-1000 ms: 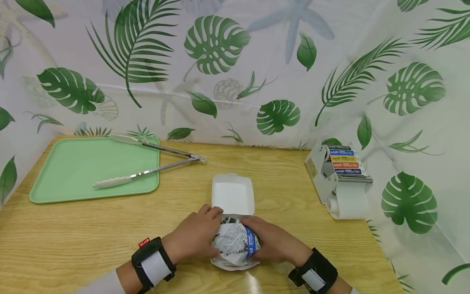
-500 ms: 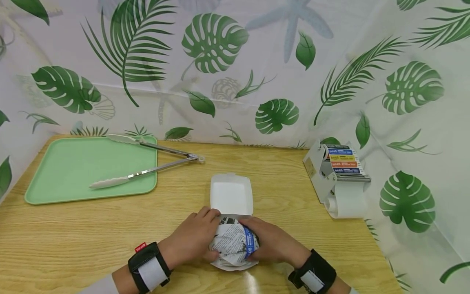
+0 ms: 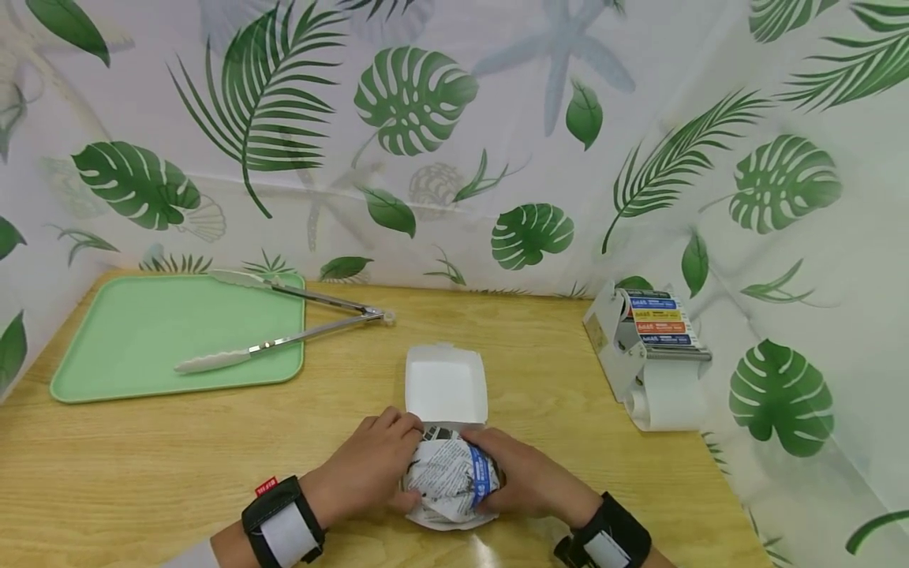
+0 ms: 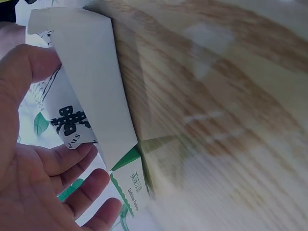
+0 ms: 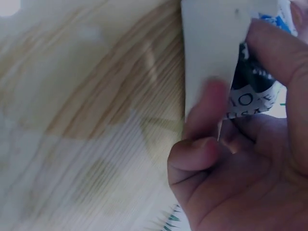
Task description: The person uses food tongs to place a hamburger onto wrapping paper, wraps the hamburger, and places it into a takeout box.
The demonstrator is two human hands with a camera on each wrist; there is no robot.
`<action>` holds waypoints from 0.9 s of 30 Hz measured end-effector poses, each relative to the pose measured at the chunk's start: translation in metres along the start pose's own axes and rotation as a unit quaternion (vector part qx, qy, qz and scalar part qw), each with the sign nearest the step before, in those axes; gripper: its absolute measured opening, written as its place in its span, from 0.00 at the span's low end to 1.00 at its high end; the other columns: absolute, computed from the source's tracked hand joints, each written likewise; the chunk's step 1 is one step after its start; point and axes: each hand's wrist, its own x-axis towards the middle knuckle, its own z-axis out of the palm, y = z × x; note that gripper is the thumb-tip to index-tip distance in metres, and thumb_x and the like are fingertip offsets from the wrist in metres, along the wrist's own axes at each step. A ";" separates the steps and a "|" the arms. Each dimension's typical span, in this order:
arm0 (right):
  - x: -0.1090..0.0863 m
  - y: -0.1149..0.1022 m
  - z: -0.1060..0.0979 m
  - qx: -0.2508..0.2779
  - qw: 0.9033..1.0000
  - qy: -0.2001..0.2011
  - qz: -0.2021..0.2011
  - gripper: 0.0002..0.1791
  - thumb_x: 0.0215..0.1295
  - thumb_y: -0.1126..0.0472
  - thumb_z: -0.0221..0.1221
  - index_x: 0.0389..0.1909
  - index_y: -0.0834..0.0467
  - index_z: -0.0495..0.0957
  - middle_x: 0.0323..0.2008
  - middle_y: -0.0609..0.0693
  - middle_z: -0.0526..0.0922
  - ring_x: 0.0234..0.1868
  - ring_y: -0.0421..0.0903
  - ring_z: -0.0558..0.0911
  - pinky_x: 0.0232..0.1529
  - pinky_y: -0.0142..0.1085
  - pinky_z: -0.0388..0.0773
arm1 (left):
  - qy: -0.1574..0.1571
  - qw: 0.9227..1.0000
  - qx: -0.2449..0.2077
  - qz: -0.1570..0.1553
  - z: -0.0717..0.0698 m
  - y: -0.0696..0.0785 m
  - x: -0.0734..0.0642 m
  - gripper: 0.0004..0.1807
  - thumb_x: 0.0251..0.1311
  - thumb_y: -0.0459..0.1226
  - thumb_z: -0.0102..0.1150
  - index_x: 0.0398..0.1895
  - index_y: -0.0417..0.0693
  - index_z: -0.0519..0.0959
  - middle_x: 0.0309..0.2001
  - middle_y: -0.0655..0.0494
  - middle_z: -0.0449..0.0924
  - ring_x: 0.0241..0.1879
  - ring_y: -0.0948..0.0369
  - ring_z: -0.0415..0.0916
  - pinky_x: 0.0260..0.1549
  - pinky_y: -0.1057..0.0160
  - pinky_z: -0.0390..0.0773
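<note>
A round paper-wrapped burger (image 3: 447, 478), its wrapper printed like newspaper with a blue band, sits in the lower half of a white clamshell box (image 3: 446, 385). The box's lid stands open toward the back. My left hand (image 3: 371, 467) grips the burger from the left, thumb at the front and fingers at the back corner. From the right, my right hand (image 3: 534, 478) holds it the same way. In the left wrist view, the thumb lies against the wrapper above the box wall (image 4: 94, 91). In the right wrist view, fingers curl beside the box wall (image 5: 207, 48).
At the back left lies a green tray (image 3: 163, 315), with spread metal tongs (image 3: 284, 342) resting partly on it. A label dispenser (image 3: 649, 347) with coloured rolls stands at the right edge of the wooden table (image 3: 177, 450). Behind hangs a leaf-print cloth (image 3: 440, 181).
The head view has tilted slightly, shifting the scene down. Both hands stay around the burger in the box with almost no movement.
</note>
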 end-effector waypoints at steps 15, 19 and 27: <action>0.003 0.025 -0.053 0.149 0.984 0.055 0.081 0.40 0.72 0.45 0.60 0.77 0.59 0.60 0.70 0.61 0.69 0.49 0.51 0.79 0.45 0.44 0.78 | 0.001 0.951 -0.281 -0.131 -0.027 -0.065 0.020 0.41 0.69 0.58 0.57 0.70 0.34 0.68 0.66 0.38 0.69 0.66 0.42 0.66 0.61 0.42 0.71; 0.022 0.031 -0.043 0.231 0.963 0.082 0.109 0.40 0.75 0.44 0.57 0.77 0.62 0.58 0.72 0.62 0.67 0.63 0.56 0.78 0.62 0.51 0.75 | -0.031 0.913 -0.360 -0.189 -0.018 -0.074 0.034 0.41 0.75 0.57 0.48 0.75 0.32 0.60 0.68 0.35 0.69 0.68 0.41 0.68 0.64 0.43 0.70; 0.037 0.024 -0.034 0.283 0.945 0.128 0.100 0.37 0.76 0.49 0.56 0.77 0.63 0.57 0.70 0.62 0.68 0.67 0.57 0.74 0.66 0.49 0.72 | -0.034 0.907 -0.382 -0.177 -0.013 -0.060 0.040 0.40 0.77 0.54 0.46 0.78 0.34 0.55 0.70 0.35 0.68 0.69 0.42 0.67 0.66 0.42 0.68</action>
